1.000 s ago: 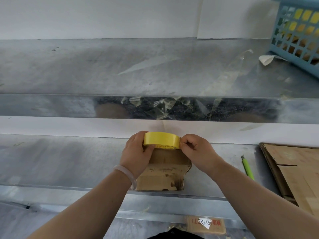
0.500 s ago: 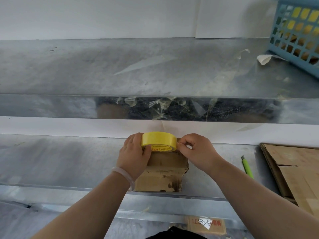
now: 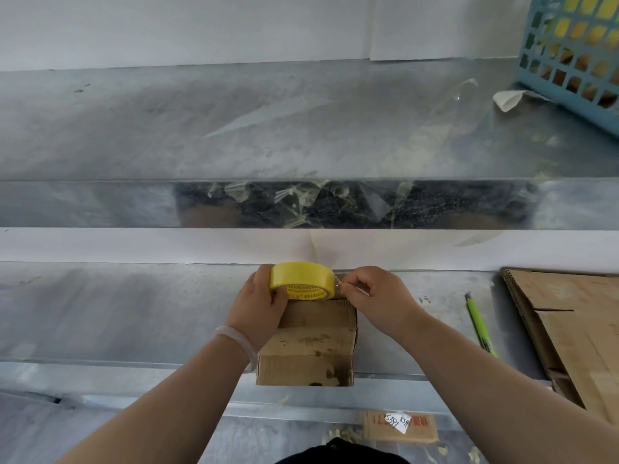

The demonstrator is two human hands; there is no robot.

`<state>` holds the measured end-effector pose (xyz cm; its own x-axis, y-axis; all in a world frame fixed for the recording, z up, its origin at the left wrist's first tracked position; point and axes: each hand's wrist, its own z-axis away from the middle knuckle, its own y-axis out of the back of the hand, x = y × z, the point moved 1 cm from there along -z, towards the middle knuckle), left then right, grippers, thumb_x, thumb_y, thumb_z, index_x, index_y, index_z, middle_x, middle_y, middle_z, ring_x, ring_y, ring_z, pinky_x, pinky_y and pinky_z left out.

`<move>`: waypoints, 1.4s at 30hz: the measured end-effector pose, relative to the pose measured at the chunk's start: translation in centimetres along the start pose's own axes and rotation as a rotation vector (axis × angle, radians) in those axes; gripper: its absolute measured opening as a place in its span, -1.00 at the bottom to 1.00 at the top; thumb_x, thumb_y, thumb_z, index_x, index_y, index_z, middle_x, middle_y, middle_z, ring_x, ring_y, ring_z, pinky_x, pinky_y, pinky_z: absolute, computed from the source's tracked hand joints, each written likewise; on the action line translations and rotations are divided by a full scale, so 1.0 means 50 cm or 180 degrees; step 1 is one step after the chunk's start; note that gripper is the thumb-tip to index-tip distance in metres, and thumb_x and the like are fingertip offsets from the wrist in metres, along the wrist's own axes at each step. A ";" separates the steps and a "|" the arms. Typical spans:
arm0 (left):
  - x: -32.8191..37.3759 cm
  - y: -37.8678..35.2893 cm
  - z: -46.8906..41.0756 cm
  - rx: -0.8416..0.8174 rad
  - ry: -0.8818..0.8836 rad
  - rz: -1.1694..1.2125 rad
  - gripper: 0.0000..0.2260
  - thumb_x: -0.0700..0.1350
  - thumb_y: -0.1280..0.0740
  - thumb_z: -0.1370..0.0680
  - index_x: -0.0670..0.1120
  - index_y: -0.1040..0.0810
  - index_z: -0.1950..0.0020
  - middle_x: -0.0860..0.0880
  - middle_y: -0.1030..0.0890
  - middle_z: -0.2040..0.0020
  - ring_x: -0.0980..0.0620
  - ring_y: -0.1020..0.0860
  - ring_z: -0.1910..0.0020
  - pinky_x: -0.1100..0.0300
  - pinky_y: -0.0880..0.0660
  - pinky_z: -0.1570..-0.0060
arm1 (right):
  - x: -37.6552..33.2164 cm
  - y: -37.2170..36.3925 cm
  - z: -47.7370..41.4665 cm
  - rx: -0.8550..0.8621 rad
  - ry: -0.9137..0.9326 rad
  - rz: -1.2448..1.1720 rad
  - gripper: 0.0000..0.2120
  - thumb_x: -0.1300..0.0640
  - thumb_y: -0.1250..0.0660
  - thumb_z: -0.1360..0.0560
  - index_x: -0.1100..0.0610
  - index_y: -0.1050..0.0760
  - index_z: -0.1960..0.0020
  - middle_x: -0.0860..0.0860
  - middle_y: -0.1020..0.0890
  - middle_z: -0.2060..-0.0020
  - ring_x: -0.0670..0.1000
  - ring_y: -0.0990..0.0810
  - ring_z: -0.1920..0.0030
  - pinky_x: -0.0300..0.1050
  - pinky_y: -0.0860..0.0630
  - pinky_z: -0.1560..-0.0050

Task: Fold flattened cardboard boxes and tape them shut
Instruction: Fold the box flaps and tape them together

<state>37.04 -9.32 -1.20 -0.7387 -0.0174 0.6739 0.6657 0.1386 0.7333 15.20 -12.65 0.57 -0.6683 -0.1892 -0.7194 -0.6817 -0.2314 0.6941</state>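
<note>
Nearest, one cardboard box (image 3: 306, 349) sits at the metal table's (image 3: 134, 313) front edge. At its far end our left hand (image 3: 259, 308) grips one yellow tape roll (image 3: 301, 279); our right hand (image 3: 371, 296) pinches the loose tape end. Farthest stands one blue basket (image 3: 576, 55).

— What sort of place is this?
— A packing station in a workshop or warehouse, by the look. A small cardboard box (image 3: 311, 343) sits on a bare sheet-metal bench (image 3: 117, 313).
— What else shows it?
— Right of the box lie a green utility knife (image 3: 479, 326) and flattened cardboard (image 3: 576, 329). Above and behind the box, clear tape scraps (image 3: 301, 199) cling to the edge of a metal shelf (image 3: 167, 128). Far up to its right stands a blue plastic basket (image 3: 569, 61).
</note>
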 end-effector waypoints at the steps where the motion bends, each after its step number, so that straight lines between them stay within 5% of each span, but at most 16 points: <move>1: -0.002 0.001 0.002 -0.0026 -0.0036 0.0050 -0.84 -0.15 -0.23 -0.60 -0.06 -0.40 -0.17 -0.01 -0.49 0.04 0.04 -0.46 0.12 0.25 -0.32 0.22 | 0.001 -0.002 0.002 -0.0012 0.0003 -0.0010 -0.85 0.11 -0.33 -0.55 0.01 -0.57 0.20 -0.18 -0.57 0.29 -0.24 -0.50 0.21 -0.42 -0.33 0.29; 8: -0.003 0.003 0.011 -0.0095 0.0063 0.0466 -0.80 -0.22 -0.22 -0.58 -0.01 -0.39 -0.18 0.04 -0.51 0.08 0.18 -0.46 0.13 0.33 -0.33 0.25 | -0.001 -0.009 0.023 -0.0098 -0.0095 -0.0147 -0.88 0.08 -0.32 -0.56 0.00 -0.55 0.15 -0.13 -0.61 0.20 -0.11 -0.55 0.11 -0.17 -0.49 0.09; 14: -0.003 0.001 0.010 -0.0109 -0.0056 0.0420 -0.85 -0.19 -0.21 -0.59 0.02 -0.39 -0.12 0.04 -0.52 0.10 0.12 -0.49 0.13 0.26 -0.35 0.24 | -0.003 -0.014 0.025 -0.0307 0.0435 0.0729 -0.84 0.07 -0.23 -0.61 0.11 -0.56 0.02 0.00 -0.61 0.15 0.02 -0.53 0.11 -0.13 -0.39 0.11; 19: -0.003 -0.002 0.006 -0.0068 -0.0063 0.0442 -0.84 -0.19 -0.21 -0.59 0.02 -0.39 -0.11 0.03 -0.53 0.08 0.09 -0.49 0.10 0.25 -0.38 0.20 | -0.002 -0.019 0.026 0.0094 0.1005 0.1388 -0.69 -0.06 -0.09 -0.53 0.06 -0.49 0.24 -0.06 -0.57 0.34 0.04 -0.54 0.14 -0.06 -0.47 0.02; 28: 0.006 -0.002 0.003 0.0157 0.0224 0.0712 -0.88 -0.20 -0.19 -0.60 -0.02 -0.40 -0.10 -0.01 -0.53 0.10 0.05 -0.48 0.14 0.22 -0.40 0.21 | -0.005 -0.022 0.023 0.0067 0.0375 0.0174 -0.86 0.10 -0.28 -0.59 0.13 -0.57 0.05 -0.01 -0.63 0.05 -0.02 -0.50 -0.01 -0.15 -0.41 -0.02; 35: 0.008 -0.008 0.003 0.0234 0.0171 0.0643 -0.89 -0.19 -0.18 -0.61 0.00 -0.36 -0.09 0.00 -0.51 0.12 0.04 -0.47 0.15 0.15 -0.35 0.21 | -0.007 -0.021 0.032 -0.0125 -0.0126 -0.0214 -0.85 0.06 -0.29 -0.59 0.10 -0.54 0.09 0.02 -0.63 0.13 0.01 -0.54 0.07 -0.10 -0.47 0.03; 39: 0.014 -0.009 0.001 0.0260 0.0203 0.0670 -0.88 -0.21 -0.18 -0.61 -0.01 -0.35 -0.08 0.04 -0.48 0.15 0.07 -0.45 0.17 0.15 -0.34 0.19 | -0.002 -0.023 0.030 -0.0169 -0.0243 -0.0299 -0.86 0.05 -0.30 -0.58 0.04 -0.53 0.14 -0.06 -0.61 0.19 -0.09 -0.51 0.14 -0.33 -0.39 0.20; 42: 0.016 -0.006 0.000 0.0289 0.0188 0.0663 -0.89 -0.21 -0.18 -0.61 -0.01 -0.36 -0.06 0.07 -0.47 0.17 0.10 -0.45 0.19 0.20 -0.37 0.25 | -0.004 -0.019 0.022 -0.0123 -0.0213 -0.0410 -0.86 0.06 -0.34 -0.56 0.06 -0.57 0.15 -0.08 -0.59 0.22 -0.11 -0.51 0.16 -0.26 -0.39 0.19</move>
<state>36.24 -9.37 -0.89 -0.5771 -0.0366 0.8158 0.7888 0.2337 0.5685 15.67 -11.33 0.08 -0.5953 -0.0920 -0.7982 -0.7519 -0.2864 0.5938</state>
